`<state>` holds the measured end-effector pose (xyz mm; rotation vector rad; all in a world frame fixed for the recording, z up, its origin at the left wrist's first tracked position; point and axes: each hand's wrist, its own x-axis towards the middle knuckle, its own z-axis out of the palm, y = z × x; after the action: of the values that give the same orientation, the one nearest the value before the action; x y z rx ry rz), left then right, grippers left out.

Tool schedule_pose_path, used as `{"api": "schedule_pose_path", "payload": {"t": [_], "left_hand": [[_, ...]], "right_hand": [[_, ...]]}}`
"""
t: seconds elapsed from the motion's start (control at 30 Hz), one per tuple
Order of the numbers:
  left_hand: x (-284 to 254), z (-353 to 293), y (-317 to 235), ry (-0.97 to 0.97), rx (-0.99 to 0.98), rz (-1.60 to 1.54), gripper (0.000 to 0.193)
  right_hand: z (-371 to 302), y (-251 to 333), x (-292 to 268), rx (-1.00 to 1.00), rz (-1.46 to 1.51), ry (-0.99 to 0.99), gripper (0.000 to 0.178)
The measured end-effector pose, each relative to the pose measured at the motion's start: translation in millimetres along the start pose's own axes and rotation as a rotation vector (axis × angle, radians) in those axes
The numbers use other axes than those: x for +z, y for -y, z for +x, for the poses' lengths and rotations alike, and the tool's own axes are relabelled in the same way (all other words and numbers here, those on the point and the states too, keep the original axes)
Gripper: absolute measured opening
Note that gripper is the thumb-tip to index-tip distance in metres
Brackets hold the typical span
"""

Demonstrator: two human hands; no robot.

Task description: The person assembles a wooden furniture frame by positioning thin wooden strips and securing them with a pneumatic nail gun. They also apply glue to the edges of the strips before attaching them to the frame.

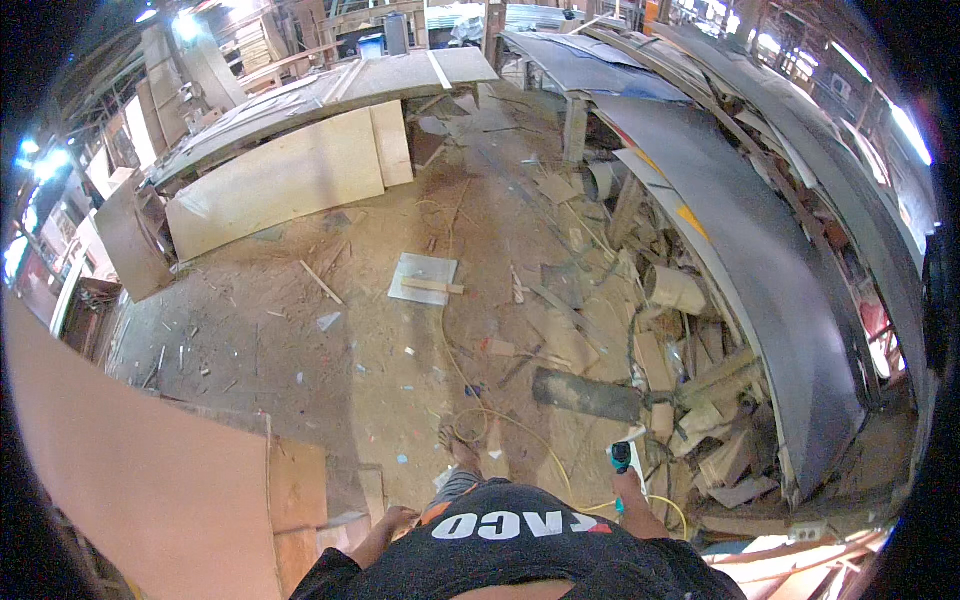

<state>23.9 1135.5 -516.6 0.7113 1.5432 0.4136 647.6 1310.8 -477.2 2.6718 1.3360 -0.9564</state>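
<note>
My right hand [628,487] is closed around the grip of a teal-and-black drill [621,458], held out at my right side above the floor. A yellow cord [545,440] runs over the floor and loops past my right arm; whether it joins the drill cannot be made out. My left hand [400,517] hangs low beside my body, near a brown wooden panel [299,487]. Its fingers are too small and partly hidden to read. My bare foot [460,447] stands on the dusty floor beside the looped cord.
A large pinkish sheet [150,450] fills the left. Ahead stands a long worktable [330,85] with pale plywood [280,180] against it. Stacked dark sheets [760,230] rise on the right, above wood offcuts [705,430]. A dark tube [585,395] and a square sheet [424,272] lie on the floor.
</note>
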Motion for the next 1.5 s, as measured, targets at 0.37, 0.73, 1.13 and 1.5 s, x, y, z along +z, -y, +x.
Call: {"api": "schedule_pose_path", "payload": {"t": [0.37, 0.73, 1.13, 1.5], "left_hand": [[-221.1, 222.7, -172.7, -0.316, 0.295, 0.727, 0.042], [-338.7, 273.3, -208.7, -0.449, -0.018, 0.457, 0.045], [-445.1, 285.3, -169.4, -0.783, -0.158, 0.181, 0.043], [-714.6, 296.2, -141.2, -0.787, -0.157, 0.274, 0.034]], "right_hand": [[60.3, 229.1, 48.7, -0.025, 0.145, 0.15, 0.045], [216.0, 641.8, 63.3, -0.321, -0.004, 0.292, 0.04], [237.4, 1168.9, 183.7, -0.757, -0.165, 0.358, 0.035], [92.8, 1429.4, 315.2, -0.892, -0.248, 0.471, 0.031]]}}
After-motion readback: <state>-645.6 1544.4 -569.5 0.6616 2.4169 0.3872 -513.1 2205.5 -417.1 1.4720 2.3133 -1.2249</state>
